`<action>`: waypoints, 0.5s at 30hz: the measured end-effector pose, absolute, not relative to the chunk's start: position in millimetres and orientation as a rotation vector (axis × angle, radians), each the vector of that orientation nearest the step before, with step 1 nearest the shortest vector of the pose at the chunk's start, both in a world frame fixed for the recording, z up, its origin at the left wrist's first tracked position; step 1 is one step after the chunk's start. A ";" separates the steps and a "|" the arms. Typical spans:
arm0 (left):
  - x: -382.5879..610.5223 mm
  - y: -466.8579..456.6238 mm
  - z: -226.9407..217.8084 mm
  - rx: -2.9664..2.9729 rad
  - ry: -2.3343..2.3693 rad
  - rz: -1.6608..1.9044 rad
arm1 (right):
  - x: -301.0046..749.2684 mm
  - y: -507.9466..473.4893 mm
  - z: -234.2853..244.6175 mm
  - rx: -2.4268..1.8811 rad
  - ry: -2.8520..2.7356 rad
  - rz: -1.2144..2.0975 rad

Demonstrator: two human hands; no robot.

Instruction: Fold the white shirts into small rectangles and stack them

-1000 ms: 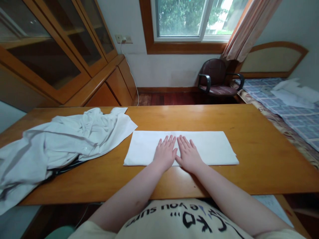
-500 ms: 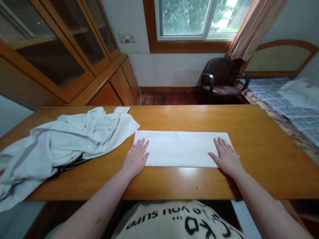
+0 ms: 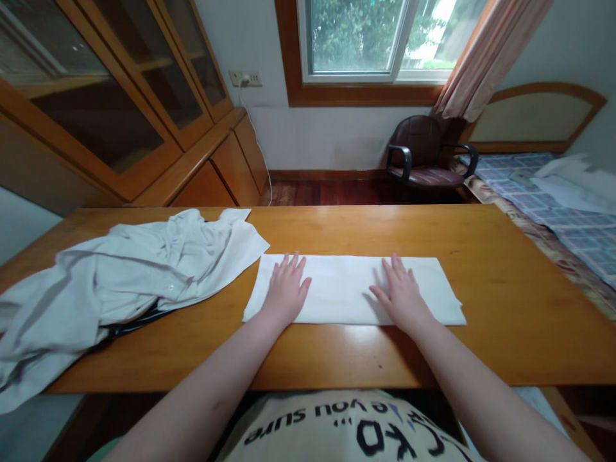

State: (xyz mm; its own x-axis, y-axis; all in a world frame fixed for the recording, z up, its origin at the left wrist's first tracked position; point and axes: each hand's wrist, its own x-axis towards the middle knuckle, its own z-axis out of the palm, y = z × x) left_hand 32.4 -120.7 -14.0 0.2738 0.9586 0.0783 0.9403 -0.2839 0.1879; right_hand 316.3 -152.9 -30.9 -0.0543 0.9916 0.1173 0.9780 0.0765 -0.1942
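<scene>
1. My left grip (image 3: 285, 290), a bare hand, lies palm down with its fingers spread apart; it rests on the left part of a white, flat-folded rectangular cloth (image 3: 342, 295), fingertips at the cloth's far edge.
2. My right grip (image 3: 403, 294) is palm down too, fingers apart, thumb pointing towards my left grip; it is over the right part of the same cloth; a soft shadow falls beside its thumb, and I cannot tell whether the whole palm touches.
3. The cloth stretches sideways beneath both grips; a smooth white span shows between them, and its right end runs out past my right grip, where a small corner juts.
4. Under the cloth and around my grips spreads a glossy orange-brown wooden worktop (image 3: 332, 356).
5. To the left of my left grip lies a crumpled heap of white fabric (image 3: 144, 256); its pointed corner comes near the cloth's far left corner; a shiny black strip (image 3: 137, 323) shows beneath the heap's near edge.
6. Beyond my right grip stands a maroon chair with black armrests (image 3: 419, 144); farther right is a bed with a blue plaid sheet (image 3: 548, 199).
</scene>
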 end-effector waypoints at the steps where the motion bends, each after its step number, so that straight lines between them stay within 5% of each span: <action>1: 45.8 -116.6 -14.4 2.446 1.748 0.262 | 299.9 -146.7 -29.5 -1.923 -2.197 0.130; 7: 86.2 -106.2 -37.6 2.513 1.599 0.187 | 250.9 -127.7 -35.8 -1.828 -2.385 0.266; 15: 19.2 -99.5 -46.0 2.430 1.868 0.118 | 336.5 -130.2 -45.1 -2.168 -2.220 0.096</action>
